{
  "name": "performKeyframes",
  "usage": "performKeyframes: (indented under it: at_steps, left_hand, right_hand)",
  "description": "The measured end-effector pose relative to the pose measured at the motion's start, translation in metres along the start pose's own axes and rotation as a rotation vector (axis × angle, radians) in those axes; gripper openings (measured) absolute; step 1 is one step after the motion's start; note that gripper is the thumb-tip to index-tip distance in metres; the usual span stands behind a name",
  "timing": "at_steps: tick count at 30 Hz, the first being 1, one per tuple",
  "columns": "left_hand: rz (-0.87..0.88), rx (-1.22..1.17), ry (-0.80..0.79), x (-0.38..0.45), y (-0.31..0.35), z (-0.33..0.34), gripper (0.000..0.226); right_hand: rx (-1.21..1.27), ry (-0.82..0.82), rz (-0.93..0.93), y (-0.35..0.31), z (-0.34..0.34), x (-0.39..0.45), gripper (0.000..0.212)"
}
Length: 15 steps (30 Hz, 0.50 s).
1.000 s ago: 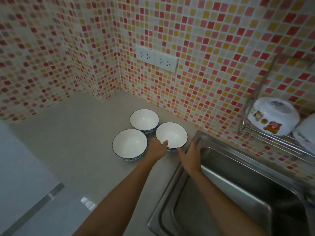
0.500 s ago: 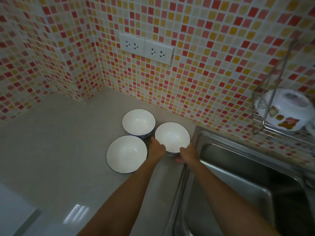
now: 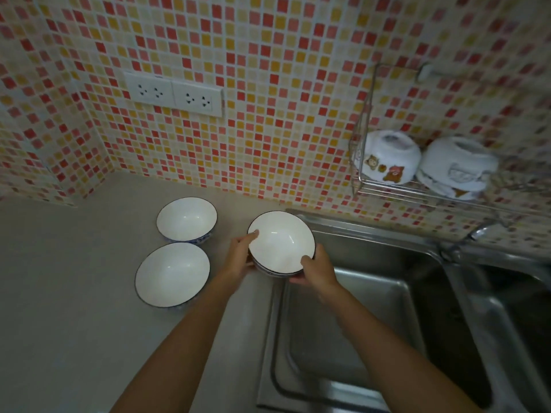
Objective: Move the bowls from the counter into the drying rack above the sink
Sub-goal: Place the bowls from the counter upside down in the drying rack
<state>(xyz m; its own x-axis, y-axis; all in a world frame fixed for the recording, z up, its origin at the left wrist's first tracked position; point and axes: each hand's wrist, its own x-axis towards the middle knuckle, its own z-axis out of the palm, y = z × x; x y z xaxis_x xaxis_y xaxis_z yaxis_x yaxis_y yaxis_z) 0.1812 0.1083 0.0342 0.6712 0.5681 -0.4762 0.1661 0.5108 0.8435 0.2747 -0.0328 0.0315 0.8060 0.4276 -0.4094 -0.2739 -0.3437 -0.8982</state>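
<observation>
On the left, two white bowls with dark rims stand upright on the pale surface (image 3: 74, 293): the near bowl (image 3: 173, 275) and, just behind it, the far bowl (image 3: 187, 219), whose outer wall shows a blue pattern. On the tiled wall above them sits a double wall socket (image 3: 173, 94). To the right of these bowls, a third white bowl (image 3: 280, 242) is gripped from both sides at the edge of the steel sink (image 3: 357, 323). The left hand (image 3: 238, 257) has its fingers closed around the bowl's left side, thumb over the rim; the right hand (image 3: 316, 271) clasps the near right side, thumb likewise on the rim. Whether the bowl rests on the surface or is lifted clear cannot be told. Farther right, the wire drying rack (image 3: 387, 186) hangs on the wall above the sink, holding two upturned white bowls: the cartoon-printed bowl (image 3: 387, 158) and, just beside it, the second rack bowl (image 3: 456, 165).
</observation>
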Motion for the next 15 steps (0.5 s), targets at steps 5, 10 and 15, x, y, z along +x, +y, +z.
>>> performKeyframes:
  at_steps: [5, 10, 15]
  left_hand:
    - [0.017, -0.016, -0.343, -0.032, 0.008, 0.029, 0.053]
    - [0.132, 0.01, -0.394, -0.063, 0.019, 0.074, 0.049]
    - [0.192, -0.032, -0.386, -0.082, 0.031, 0.116, 0.048]
  right_hand:
    - [0.029, 0.026, -0.08, -0.01, -0.041, -0.029, 0.045]
    - [0.026, 0.07, -0.154, -0.029, -0.09, -0.056, 0.042]
    - [-0.071, 0.116, -0.313, -0.062, -0.143, -0.076, 0.031]
